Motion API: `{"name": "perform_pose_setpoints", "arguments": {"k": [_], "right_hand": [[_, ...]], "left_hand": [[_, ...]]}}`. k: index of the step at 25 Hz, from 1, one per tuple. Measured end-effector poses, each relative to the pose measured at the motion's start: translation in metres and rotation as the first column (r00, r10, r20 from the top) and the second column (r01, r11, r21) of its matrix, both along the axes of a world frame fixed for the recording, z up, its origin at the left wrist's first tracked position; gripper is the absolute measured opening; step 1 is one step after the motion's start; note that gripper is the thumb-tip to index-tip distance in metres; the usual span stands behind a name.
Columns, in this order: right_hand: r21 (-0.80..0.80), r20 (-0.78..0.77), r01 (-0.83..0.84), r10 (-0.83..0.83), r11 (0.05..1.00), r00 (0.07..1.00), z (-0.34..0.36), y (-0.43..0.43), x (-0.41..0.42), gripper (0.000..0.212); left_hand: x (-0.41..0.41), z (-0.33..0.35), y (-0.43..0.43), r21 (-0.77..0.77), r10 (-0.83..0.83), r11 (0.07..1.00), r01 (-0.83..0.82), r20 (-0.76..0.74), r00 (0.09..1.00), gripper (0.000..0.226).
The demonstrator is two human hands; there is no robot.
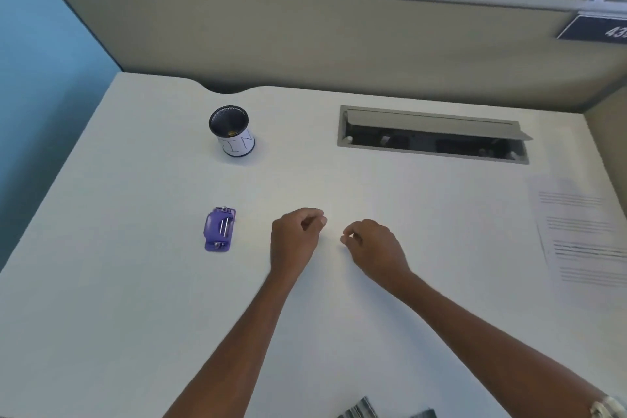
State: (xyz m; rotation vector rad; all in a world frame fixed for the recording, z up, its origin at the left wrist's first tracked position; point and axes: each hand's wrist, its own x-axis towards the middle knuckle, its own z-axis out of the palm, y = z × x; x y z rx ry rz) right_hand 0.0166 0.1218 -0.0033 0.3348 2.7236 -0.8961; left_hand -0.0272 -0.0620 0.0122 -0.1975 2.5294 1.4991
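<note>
Trouble could come from anything tiny pinched in those fingertips: it could slip and get lost on the white desk (135,299). Left hand (294,236) and right hand (375,246) rest there close together, fingers curled, thumbs meeting fingertips, nothing seen inside. Purple tool (220,229) lies just left; pin cup (232,131) stands farther back.

White desk (135,299) bears mesh cup (234,132), purple tool (220,230), printed sheet (583,231)

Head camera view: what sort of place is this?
Most likely an office cubicle: a white desk with a built-in cable hatch, a beige partition wall behind it, and a number plate on that wall.
</note>
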Motion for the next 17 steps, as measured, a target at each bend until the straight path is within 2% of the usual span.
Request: {"name": "perform_pose_setpoints", "arguments": {"k": [3,8,13,17], "right_hand": [[0.129,-0.049,0.035,-0.029,0.991,0.998,-0.006,0.037,0.021,0.017],[0.151,-0.072,0.071,-0.061,0.986,0.996,-0.014,0.059,0.032,0.018],[0.207,-0.079,-0.011,0.028,0.978,0.996,-0.016,0.055,0.032,0.023],[0.317,-0.107,-0.094,0.134,0.944,0.985,-0.015,0.049,0.035,0.020]], "left_hand": [[-0.001,-0.005,0.042,-0.045,-0.151,0.987,0.153,0.049,0.987,0.019],[-0.015,-0.013,0.085,-0.210,-0.324,0.923,0.324,0.033,0.945,0.023],[-0.025,-0.027,0.101,-0.345,-0.423,0.849,0.401,0.012,0.906,0.028],[-0.028,-0.033,0.105,-0.402,-0.461,0.813,0.422,0.000,0.888,0.029]]}}
